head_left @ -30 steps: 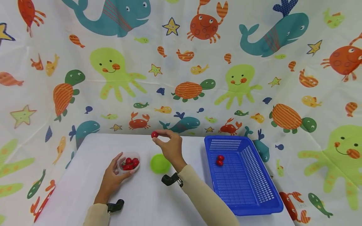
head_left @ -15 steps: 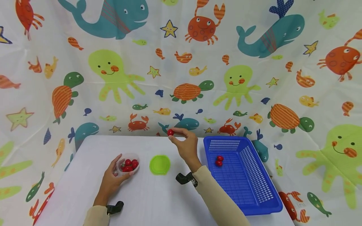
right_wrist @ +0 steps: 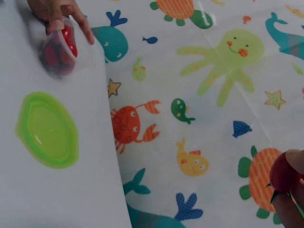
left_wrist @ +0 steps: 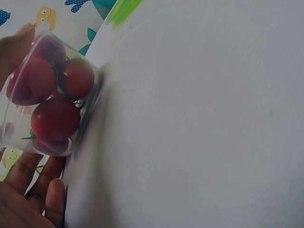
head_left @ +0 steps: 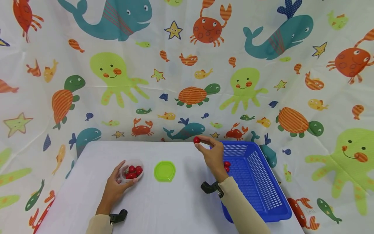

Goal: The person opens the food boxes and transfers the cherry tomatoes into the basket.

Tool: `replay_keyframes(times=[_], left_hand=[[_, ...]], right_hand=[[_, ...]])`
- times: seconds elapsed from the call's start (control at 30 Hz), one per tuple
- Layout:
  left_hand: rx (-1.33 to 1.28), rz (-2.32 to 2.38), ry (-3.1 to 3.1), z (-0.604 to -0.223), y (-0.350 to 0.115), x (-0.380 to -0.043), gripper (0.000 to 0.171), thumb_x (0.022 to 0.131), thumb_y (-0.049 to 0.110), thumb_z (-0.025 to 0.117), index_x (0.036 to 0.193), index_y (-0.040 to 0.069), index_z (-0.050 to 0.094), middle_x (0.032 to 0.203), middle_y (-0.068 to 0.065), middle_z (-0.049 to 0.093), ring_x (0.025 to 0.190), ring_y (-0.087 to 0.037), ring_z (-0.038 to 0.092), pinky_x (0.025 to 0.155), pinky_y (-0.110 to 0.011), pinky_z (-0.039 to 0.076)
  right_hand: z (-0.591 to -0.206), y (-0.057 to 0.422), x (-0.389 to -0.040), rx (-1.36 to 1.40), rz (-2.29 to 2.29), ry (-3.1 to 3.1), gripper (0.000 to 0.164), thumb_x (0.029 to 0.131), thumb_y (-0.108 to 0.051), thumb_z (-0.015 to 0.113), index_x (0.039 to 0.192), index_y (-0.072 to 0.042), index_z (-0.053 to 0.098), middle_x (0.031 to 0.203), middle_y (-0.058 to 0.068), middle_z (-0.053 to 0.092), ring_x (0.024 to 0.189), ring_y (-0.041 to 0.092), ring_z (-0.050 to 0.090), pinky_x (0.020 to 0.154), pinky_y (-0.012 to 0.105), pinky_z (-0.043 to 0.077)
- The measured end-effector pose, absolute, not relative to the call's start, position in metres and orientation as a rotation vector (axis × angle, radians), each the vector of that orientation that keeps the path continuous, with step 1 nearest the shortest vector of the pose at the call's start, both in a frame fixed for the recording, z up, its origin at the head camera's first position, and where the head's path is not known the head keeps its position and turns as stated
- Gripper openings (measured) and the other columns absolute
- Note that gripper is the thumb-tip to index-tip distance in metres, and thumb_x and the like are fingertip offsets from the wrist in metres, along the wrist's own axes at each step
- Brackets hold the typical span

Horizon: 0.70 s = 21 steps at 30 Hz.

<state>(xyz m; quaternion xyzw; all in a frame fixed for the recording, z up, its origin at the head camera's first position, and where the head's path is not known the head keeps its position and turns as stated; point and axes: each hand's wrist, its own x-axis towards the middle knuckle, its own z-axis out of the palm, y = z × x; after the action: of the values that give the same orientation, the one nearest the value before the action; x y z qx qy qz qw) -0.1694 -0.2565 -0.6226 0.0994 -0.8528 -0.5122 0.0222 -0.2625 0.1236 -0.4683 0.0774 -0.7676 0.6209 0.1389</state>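
Tomato (head_left: 196, 139) aloft between the tub (head_left: 134, 162) and the basket (head_left: 254, 185)

Work looks partway along. Two tomatoes (head_left: 227, 164) lie together toward the far left of the blue basket, partly screened in the head view by the right hand (head_left: 214, 157). One hangs in the air. Several more tomatoes (head_left: 131, 175) fill the clear tub; they overlap, so no firm count. Judgement: the basket pair looks settled, the lifted one is mid-carry, the tub's stock remains.

Hands: the right pinches the single fruit between thumb and fingertips, spread no wider than the fruit itself; green stem bits show in the right wrist view. The left hand (head_left: 114, 187) curls round the tub's outer side, thumb and fingers apart by about the tub's breadth. Whether the tub tips slightly, cannot tell.

Edges and room: the basket's far rim sits near the far edge of the desk (head_left: 175, 208), its right side close to the right edge. A printed curtain (head_left: 181, 45) rises just behind, so little space beyond. The green lid (head_left: 164, 171) lies just right of the tub, well apart from the basket; a broad lane runs between. Basket's left rim is the nearest obstacle to the lifted fruit; height above it, unclear.
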Motion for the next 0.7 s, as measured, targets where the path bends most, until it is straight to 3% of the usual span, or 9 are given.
replay_keyframes(times=[0.17,0.43,0.57,0.7], left_hand=[[0.316,-1.584,-2.646,-0.624,-0.257,-0.169,0.103,0.079,0.054,0.078,0.158,0.043,0.013,0.161,-0.008,0.034,0.146,-0.039,0.029,0.108,-0.064,0.042],[0.302,-1.550,-2.643,-0.625,-0.256,-0.169,0.103,0.079,0.056,0.078,0.158,0.042,0.014,0.160,-0.010,0.036,0.145,-0.041,0.030,0.105,-0.064,0.044],[0.306,-1.558,-2.644,-0.625,-0.256,-0.168,0.102,0.079,0.056,0.078,0.158,0.045,0.013,0.161,-0.008,0.036,0.146,-0.040,0.030,0.106,-0.064,0.044],[0.306,-1.581,-2.640,-0.624,-0.256,-0.168,0.102,0.080,0.054,0.078,0.158,0.045,0.012,0.162,-0.008,0.034,0.146,-0.039,0.029,0.107,-0.063,0.042]], right_hand=[[-0.472,0.148,-0.259,0.137,1.807,-2.273,0.034,0.085,-0.029,0.080,0.117,-0.021,0.074,0.116,-0.004,0.073,0.114,0.015,0.064,0.095,0.046,0.057],[-0.482,0.185,-0.257,-0.018,1.787,-2.295,0.034,0.084,-0.027,0.081,0.117,-0.023,0.074,0.115,-0.003,0.074,0.115,0.015,0.064,0.086,0.025,0.059],[-0.486,0.199,-0.255,-0.063,1.779,-2.319,0.038,0.085,-0.029,0.080,0.121,-0.019,0.073,0.117,-0.003,0.073,0.116,0.015,0.064,0.097,0.034,0.056],[-0.493,0.213,-0.255,-0.096,1.760,-2.346,0.039,0.085,-0.033,0.080,0.122,-0.022,0.072,0.119,-0.005,0.073,0.115,0.013,0.065,0.101,0.039,0.054]])
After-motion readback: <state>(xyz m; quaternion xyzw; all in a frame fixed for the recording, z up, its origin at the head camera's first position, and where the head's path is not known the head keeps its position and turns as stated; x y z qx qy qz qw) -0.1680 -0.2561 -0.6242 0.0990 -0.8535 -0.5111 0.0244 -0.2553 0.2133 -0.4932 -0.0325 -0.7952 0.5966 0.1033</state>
